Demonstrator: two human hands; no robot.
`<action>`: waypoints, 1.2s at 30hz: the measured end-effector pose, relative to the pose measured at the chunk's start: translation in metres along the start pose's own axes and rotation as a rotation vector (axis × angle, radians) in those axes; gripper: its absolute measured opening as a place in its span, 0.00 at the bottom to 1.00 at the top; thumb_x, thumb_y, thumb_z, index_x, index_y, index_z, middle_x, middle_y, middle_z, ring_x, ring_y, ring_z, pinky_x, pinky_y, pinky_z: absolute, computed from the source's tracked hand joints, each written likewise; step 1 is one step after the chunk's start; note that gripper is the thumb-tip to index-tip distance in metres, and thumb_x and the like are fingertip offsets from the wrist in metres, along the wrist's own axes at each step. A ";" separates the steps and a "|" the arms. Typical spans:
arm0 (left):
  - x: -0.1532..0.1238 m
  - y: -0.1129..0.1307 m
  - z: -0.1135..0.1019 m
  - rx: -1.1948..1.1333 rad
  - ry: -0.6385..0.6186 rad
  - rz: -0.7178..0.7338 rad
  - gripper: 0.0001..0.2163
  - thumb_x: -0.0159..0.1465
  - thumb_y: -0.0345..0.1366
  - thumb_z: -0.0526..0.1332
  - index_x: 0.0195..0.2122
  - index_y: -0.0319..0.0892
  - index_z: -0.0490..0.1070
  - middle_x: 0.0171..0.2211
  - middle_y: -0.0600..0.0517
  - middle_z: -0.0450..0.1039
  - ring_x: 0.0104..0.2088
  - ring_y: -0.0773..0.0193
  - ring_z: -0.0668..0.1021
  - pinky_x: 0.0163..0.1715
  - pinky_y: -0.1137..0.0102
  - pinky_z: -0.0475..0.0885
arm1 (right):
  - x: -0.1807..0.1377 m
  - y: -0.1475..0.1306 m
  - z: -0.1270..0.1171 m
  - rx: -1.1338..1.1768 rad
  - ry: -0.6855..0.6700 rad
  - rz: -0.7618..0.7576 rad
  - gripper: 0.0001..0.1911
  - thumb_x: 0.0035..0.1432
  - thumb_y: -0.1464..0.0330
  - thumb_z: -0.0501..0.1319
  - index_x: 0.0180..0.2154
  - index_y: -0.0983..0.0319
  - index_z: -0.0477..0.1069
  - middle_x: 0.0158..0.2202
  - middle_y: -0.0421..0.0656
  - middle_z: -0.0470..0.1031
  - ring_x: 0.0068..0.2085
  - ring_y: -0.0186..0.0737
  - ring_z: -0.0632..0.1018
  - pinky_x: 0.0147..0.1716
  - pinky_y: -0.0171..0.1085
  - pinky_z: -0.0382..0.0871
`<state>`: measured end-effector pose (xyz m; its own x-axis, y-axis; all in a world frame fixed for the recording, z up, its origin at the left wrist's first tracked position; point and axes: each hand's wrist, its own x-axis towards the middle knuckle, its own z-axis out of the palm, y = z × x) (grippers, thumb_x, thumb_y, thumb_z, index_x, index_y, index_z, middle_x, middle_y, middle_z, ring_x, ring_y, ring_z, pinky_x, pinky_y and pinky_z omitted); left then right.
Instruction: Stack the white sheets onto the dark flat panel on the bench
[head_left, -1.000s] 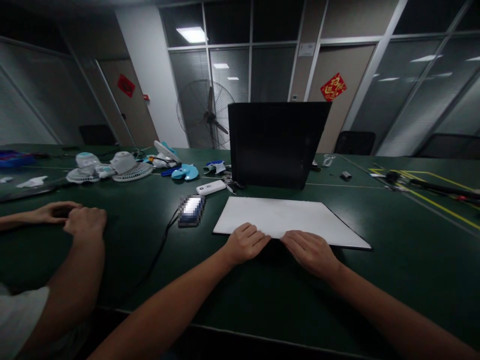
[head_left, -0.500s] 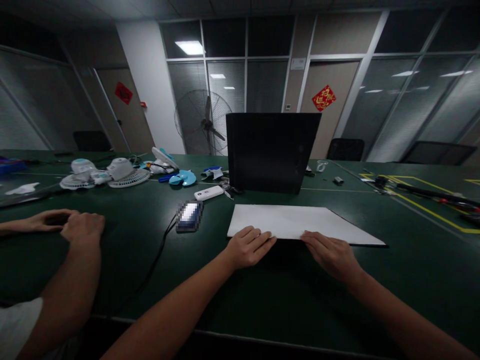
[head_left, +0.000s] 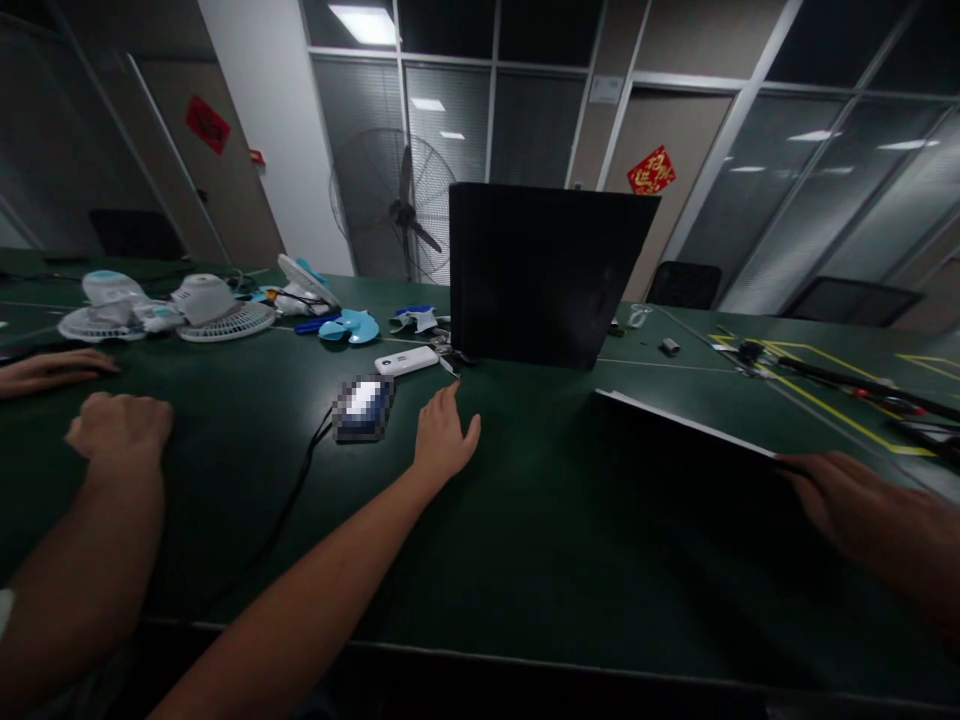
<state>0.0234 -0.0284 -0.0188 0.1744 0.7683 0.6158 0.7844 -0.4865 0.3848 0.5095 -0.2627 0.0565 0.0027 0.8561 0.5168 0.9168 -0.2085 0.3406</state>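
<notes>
Board-handling step, seemingly: right hand (head_left: pixel 870 510) grips the thin board (head_left: pixel 684 424), tilted, right of the upright black object (head_left: pixel 551 280). Left hand (head_left: pixel 445 435) empty, fingers loosely spread; next move likely calls for a steady right-hand grip

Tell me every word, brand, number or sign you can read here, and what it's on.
Red diamond sign on the right-hand door: gold characters; one looks like "招", the rest too blurred.
Red diamond sign on the left-hand door: too dark to read.
White notice by the right-hand door: too small.
White device: dark marks, too small.
Phone-like device: pixelated, unreadable.
Nothing reads with certainty.
</notes>
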 end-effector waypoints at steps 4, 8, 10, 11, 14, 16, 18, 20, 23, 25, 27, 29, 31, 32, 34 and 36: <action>0.000 -0.004 0.009 0.066 -0.172 -0.062 0.28 0.71 0.44 0.58 0.69 0.37 0.58 0.63 0.35 0.68 0.62 0.44 0.73 0.62 0.52 0.69 | 0.001 0.016 0.003 -0.112 -0.105 0.040 0.20 0.70 0.57 0.48 0.49 0.54 0.76 0.53 0.52 0.78 0.30 0.49 0.77 0.22 0.48 0.63; 0.000 -0.005 0.009 0.104 -0.292 -0.118 0.29 0.71 0.45 0.58 0.69 0.36 0.60 0.63 0.35 0.69 0.62 0.43 0.74 0.61 0.53 0.69 | 0.010 0.026 0.012 -0.147 -0.299 0.065 0.18 0.71 0.63 0.49 0.46 0.59 0.76 0.47 0.56 0.77 0.31 0.49 0.79 0.23 0.46 0.62; 0.001 -0.006 0.009 0.119 -0.324 -0.134 0.29 0.71 0.45 0.58 0.68 0.36 0.61 0.63 0.35 0.69 0.62 0.43 0.74 0.61 0.53 0.69 | 0.015 0.030 0.019 -0.106 -0.355 0.066 0.16 0.71 0.65 0.50 0.47 0.59 0.75 0.46 0.57 0.78 0.34 0.50 0.81 0.25 0.46 0.62; 0.001 -0.006 0.008 0.126 -0.335 -0.137 0.29 0.71 0.46 0.58 0.68 0.35 0.61 0.63 0.35 0.69 0.62 0.42 0.74 0.61 0.53 0.69 | 0.017 0.031 0.021 -0.086 -0.360 0.071 0.16 0.71 0.66 0.50 0.49 0.59 0.75 0.47 0.58 0.78 0.36 0.51 0.81 0.26 0.46 0.62; 0.001 -0.006 0.008 0.144 -0.355 -0.142 0.29 0.70 0.46 0.58 0.68 0.36 0.61 0.63 0.35 0.69 0.63 0.42 0.73 0.62 0.52 0.68 | 0.024 0.032 0.027 -0.012 -0.347 0.104 0.18 0.71 0.68 0.52 0.57 0.61 0.72 0.49 0.62 0.79 0.44 0.56 0.83 0.30 0.46 0.65; 0.001 -0.005 0.007 0.148 -0.357 -0.148 0.29 0.70 0.46 0.58 0.68 0.36 0.61 0.64 0.35 0.69 0.63 0.42 0.73 0.62 0.53 0.68 | 0.028 0.031 0.028 0.048 -0.346 0.132 0.19 0.72 0.68 0.50 0.59 0.63 0.70 0.48 0.64 0.79 0.46 0.56 0.83 0.34 0.47 0.67; 0.001 -0.005 0.007 0.147 -0.354 -0.148 0.29 0.70 0.46 0.58 0.68 0.35 0.61 0.64 0.35 0.69 0.63 0.42 0.73 0.62 0.53 0.68 | 0.030 0.030 0.032 0.093 -0.357 0.138 0.18 0.73 0.67 0.48 0.55 0.63 0.70 0.48 0.63 0.79 0.47 0.56 0.83 0.36 0.47 0.69; 0.001 -0.005 0.008 0.148 -0.352 -0.149 0.29 0.70 0.45 0.58 0.68 0.35 0.61 0.64 0.34 0.69 0.63 0.42 0.73 0.62 0.53 0.68 | 0.031 0.030 0.037 0.103 -0.344 0.125 0.17 0.74 0.68 0.46 0.51 0.63 0.72 0.51 0.64 0.78 0.51 0.57 0.82 0.39 0.48 0.70; 0.001 -0.004 0.007 0.153 -0.357 -0.156 0.29 0.70 0.45 0.59 0.68 0.36 0.62 0.64 0.35 0.69 0.64 0.42 0.73 0.62 0.53 0.68 | 0.031 0.033 0.047 0.072 -0.272 0.087 0.19 0.73 0.69 0.47 0.53 0.64 0.73 0.63 0.66 0.70 0.63 0.60 0.74 0.45 0.50 0.72; 0.001 -0.004 0.007 0.153 -0.362 -0.159 0.28 0.70 0.45 0.58 0.68 0.37 0.62 0.64 0.35 0.68 0.64 0.43 0.72 0.62 0.53 0.68 | 0.033 0.038 0.052 0.029 -0.237 0.054 0.21 0.72 0.69 0.48 0.57 0.65 0.73 0.71 0.63 0.62 0.67 0.61 0.69 0.47 0.52 0.73; 0.001 -0.004 0.006 0.151 -0.363 -0.162 0.28 0.70 0.45 0.58 0.68 0.37 0.62 0.64 0.35 0.68 0.64 0.43 0.73 0.62 0.53 0.68 | 0.038 0.045 0.053 -0.022 -0.210 0.040 0.23 0.71 0.69 0.48 0.61 0.65 0.72 0.72 0.63 0.59 0.64 0.62 0.70 0.46 0.51 0.73; 0.002 -0.004 0.005 0.150 -0.361 -0.167 0.27 0.70 0.45 0.58 0.67 0.37 0.63 0.64 0.35 0.69 0.63 0.43 0.73 0.62 0.53 0.68 | 0.046 0.055 0.052 -0.059 -0.193 0.040 0.24 0.71 0.70 0.49 0.62 0.66 0.70 0.66 0.65 0.65 0.59 0.60 0.74 0.46 0.49 0.73; 0.002 -0.005 0.005 0.144 -0.362 -0.171 0.27 0.70 0.45 0.58 0.67 0.37 0.63 0.64 0.35 0.68 0.64 0.42 0.73 0.62 0.53 0.68 | 0.056 0.065 0.050 -0.085 -0.209 0.051 0.21 0.71 0.71 0.50 0.60 0.67 0.72 0.57 0.64 0.72 0.53 0.56 0.76 0.45 0.48 0.71; 0.003 -0.005 0.005 0.141 -0.366 -0.173 0.28 0.70 0.46 0.58 0.67 0.38 0.63 0.65 0.35 0.68 0.64 0.42 0.73 0.62 0.53 0.68 | 0.061 0.070 0.049 -0.097 -0.227 0.052 0.20 0.71 0.71 0.51 0.57 0.67 0.74 0.54 0.63 0.73 0.50 0.54 0.77 0.44 0.46 0.70; 0.003 -0.005 0.005 0.139 -0.372 -0.176 0.28 0.70 0.46 0.58 0.67 0.38 0.63 0.65 0.36 0.68 0.64 0.43 0.73 0.61 0.54 0.68 | 0.070 0.078 0.047 -0.114 -0.249 0.044 0.16 0.70 0.72 0.53 0.53 0.67 0.75 0.51 0.61 0.75 0.48 0.51 0.77 0.42 0.45 0.67; 0.003 -0.005 0.005 0.142 -0.374 -0.174 0.27 0.70 0.46 0.58 0.67 0.38 0.63 0.64 0.36 0.69 0.64 0.43 0.73 0.61 0.54 0.68 | 0.078 0.084 0.045 -0.127 -0.241 0.040 0.14 0.70 0.73 0.54 0.51 0.68 0.75 0.51 0.61 0.75 0.49 0.50 0.76 0.41 0.44 0.65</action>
<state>0.0229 -0.0216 -0.0226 0.2154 0.9443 0.2488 0.8905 -0.2945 0.3468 0.6049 -0.1925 0.0904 0.1465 0.9306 0.3353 0.8565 -0.2889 0.4277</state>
